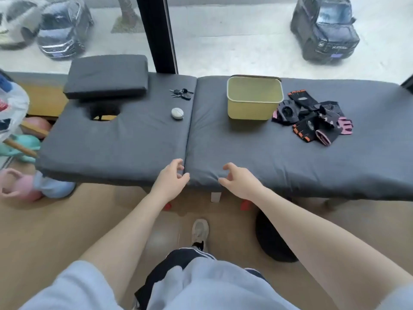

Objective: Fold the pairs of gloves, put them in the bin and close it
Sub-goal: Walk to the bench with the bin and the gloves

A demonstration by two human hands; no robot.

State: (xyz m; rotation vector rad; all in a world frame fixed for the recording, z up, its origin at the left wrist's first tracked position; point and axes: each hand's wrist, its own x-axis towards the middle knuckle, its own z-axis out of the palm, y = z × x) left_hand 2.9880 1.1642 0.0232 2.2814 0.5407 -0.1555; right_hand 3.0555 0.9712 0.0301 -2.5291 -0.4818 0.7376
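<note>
Gloves (pixel 312 118) lay heaped toward the right end of a grey padded massage bed (pixel 245 153), black with orange or pink trim; exact count hard to tell in the tangle. One yellow bin (pixel 254 101) stood open just left of the heap, near the far edge, a dark lid-like piece behind it. Left half of the bed: one grey cushion (pixel 106 77) at the far left corner, one face hole (pixel 105 111), one bunch of keys (pixel 182 93), one small pale oval case (pixel 177 113). Window behind, three parked cars outside. Tan floor. Left hand (pixel 172 179) and right hand (pixel 239 180) hovered at the near edge, fingers loosely curled, holding nothing.
</note>
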